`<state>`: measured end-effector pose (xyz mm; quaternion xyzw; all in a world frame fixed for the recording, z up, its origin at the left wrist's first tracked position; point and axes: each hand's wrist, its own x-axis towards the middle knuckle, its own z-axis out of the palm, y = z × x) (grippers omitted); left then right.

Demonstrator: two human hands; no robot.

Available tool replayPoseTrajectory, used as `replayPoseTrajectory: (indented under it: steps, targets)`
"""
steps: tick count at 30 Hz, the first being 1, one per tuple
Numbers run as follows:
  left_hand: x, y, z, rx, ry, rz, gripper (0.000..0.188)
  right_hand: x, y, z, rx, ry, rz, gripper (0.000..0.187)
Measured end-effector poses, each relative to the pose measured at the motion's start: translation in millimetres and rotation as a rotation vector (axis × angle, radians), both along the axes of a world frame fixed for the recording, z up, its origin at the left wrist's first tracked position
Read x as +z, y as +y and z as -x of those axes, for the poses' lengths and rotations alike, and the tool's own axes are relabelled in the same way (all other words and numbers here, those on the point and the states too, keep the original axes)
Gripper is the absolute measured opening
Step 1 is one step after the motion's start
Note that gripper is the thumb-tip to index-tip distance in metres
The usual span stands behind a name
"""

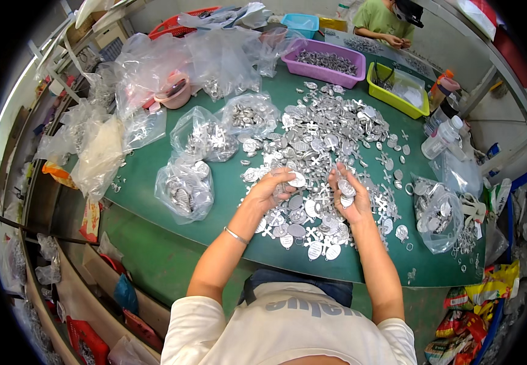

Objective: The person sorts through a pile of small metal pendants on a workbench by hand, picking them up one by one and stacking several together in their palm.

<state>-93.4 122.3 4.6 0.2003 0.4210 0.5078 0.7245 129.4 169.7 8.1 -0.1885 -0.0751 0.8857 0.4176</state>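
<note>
A wide heap of silver metal pendants [324, 131], oval medals and small crosses among them, covers the middle of the green table [227, 231]. Over its near left part, my left hand [274, 187] pinches an oval medal [297, 179] between thumb and fingers. My right hand [351, 194] is turned palm up to the right of it, with a few oval medals [346, 188] lying in its half-curled fingers. More medals and crosses lie loose below and between both hands.
Plastic bags of medals [184, 190] stand left of the heap, and another bag [438, 213] lies right. Behind are a purple bin [324, 62] of small metal parts and a yellow-green tray [397, 90]. Bottles [443, 137] line the right edge. A person [388, 24] works across the table.
</note>
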Motion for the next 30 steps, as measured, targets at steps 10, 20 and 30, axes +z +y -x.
replayPoseTrajectory:
  steps: [10, 20, 30]
  targets:
    - [-13, -35, -79, 0.312, -0.653, 0.100, 0.017, 35, -54, 53, -0.323, -0.549, -0.201, 0.023]
    - [18, -44, -111, 0.540, -0.435, -0.150, 0.020, 31, -66, 58, -0.474, -1.193, -1.106, 0.022]
    - [14, -51, -111, 0.594, -0.275, -0.205, 0.039, 39, -66, 66, -0.196, -1.397, -1.285, 0.048]
